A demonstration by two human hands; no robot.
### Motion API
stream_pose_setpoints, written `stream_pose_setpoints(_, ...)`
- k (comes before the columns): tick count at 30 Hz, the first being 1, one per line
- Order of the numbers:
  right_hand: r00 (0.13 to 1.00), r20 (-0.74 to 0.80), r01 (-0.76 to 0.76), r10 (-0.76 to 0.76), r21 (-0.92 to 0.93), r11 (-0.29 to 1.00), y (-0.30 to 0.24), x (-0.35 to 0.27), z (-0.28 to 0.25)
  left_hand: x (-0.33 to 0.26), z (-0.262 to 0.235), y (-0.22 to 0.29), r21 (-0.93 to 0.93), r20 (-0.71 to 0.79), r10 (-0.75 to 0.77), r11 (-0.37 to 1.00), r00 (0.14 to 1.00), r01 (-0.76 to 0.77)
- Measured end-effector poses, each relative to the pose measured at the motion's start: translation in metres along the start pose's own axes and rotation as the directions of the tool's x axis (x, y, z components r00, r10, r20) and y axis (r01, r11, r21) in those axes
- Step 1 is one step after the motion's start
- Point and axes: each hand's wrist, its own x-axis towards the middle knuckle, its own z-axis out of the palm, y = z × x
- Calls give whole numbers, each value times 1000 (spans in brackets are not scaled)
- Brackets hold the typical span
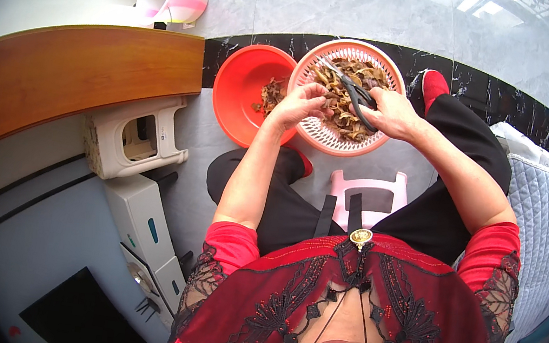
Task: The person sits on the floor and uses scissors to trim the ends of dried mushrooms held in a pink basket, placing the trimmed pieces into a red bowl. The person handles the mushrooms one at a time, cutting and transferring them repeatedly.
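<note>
My right hand (391, 113) grips a pair of scissors (355, 98) by the black handles. Their metal blades point up and left over a colander (325, 138) with a pink-orange rim and white slatted wall. Brown, curled pieces (364, 71), like dried mushrooms, fill much of the colander. Above its left side, my left hand (304, 103) has its fingers pinched together; whatever is between them blends with the brown pieces behind. Left of the colander, partly under its rim, stands a red-orange basin (233, 91) with a small heap of brown bits (272, 94).
A pink plastic stool (368, 183) stands between my legs. To the left are a wooden board edge (90, 73), a white stool (144, 141) and a white cabinet (140, 215). A colourful bucket (183, 0) sits farther off. Quilted fabric (546, 205) hangs at the right.
</note>
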Motion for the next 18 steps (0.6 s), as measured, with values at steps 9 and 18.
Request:
stream_pose_setpoints(9, 997, 75, -31, 23, 118, 993, -3, 0, -8, 3, 0, -1, -568, 238, 66, 819, 969, 84)
stream_pose_setpoints(18, 984, 172, -107, 48, 357, 928, 10, 9, 3, 1, 2, -5, -563, 103, 38, 826, 994, 26)
